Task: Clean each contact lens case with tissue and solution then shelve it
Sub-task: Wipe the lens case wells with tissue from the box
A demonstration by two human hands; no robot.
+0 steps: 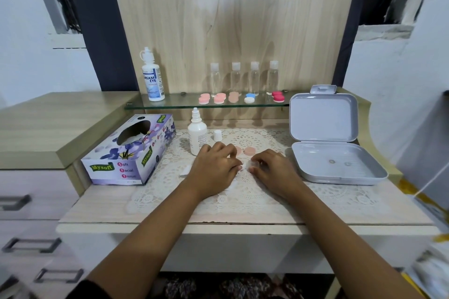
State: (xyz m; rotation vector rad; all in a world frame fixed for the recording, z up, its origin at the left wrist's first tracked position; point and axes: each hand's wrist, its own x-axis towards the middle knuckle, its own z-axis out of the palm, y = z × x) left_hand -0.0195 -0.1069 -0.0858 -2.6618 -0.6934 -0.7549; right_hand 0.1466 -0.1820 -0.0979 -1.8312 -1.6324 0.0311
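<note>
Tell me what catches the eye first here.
The left hand and right hand meet on the lace doily at mid-desk, the right pinching a white tissue. Behind them, colourful contact lens cases line the glass shelf, and an open grey box sits at the right.

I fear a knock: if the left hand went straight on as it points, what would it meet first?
Likely the peach lens case lying just beyond the left hand on the lace mat, though depth is unclear.

Lace mat lies open between bottle and box.
</note>
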